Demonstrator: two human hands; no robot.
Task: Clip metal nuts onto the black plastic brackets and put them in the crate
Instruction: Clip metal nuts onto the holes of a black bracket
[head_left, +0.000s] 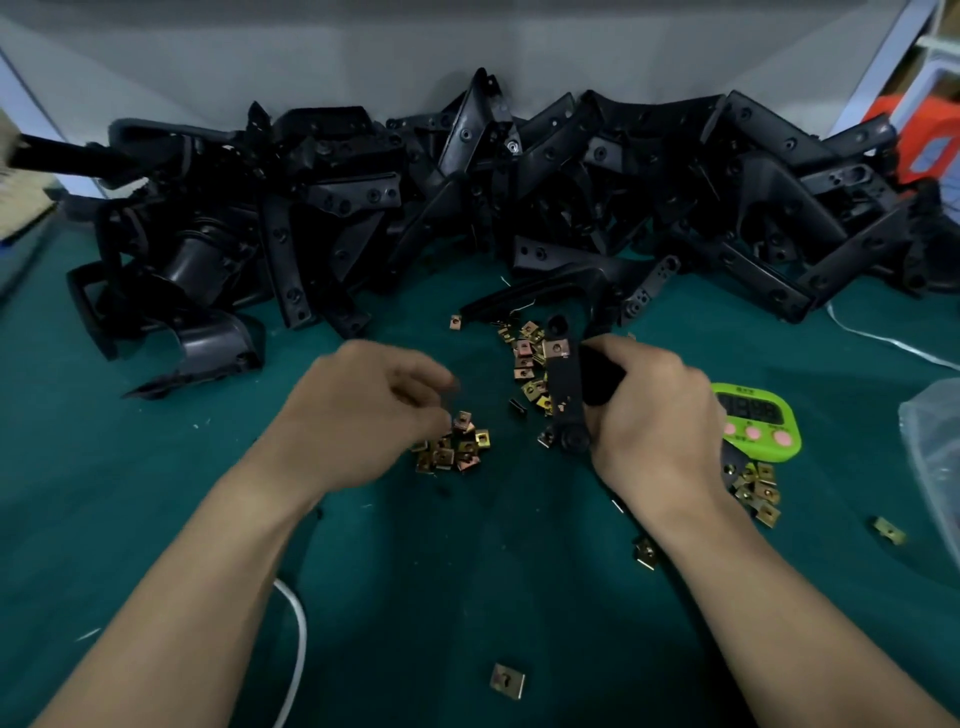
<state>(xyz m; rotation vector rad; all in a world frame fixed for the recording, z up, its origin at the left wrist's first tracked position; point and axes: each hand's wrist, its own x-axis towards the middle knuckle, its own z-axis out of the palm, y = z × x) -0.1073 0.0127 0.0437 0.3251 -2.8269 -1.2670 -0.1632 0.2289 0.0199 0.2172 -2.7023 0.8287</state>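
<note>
My right hand (652, 410) grips a black plastic bracket (565, 384) that stands roughly upright over the green mat, with one brass-coloured clip nut (555, 347) sitting near its upper end. My left hand (363, 410) hovers over a small pile of clip nuts (457, 449) and pinches one nut (461, 420) at the top of that pile with its fingertips. More loose nuts (527, 364) lie in a strip just left of the bracket. The crate is not in view.
A big heap of black brackets (467, 197) fills the back of the green table (156, 493). A green timer (756, 418) lies right of my right hand, with more nuts (758, 491) below it. Single nuts (506, 679) lie nearer me. A white cord (296, 649) runs under my left forearm.
</note>
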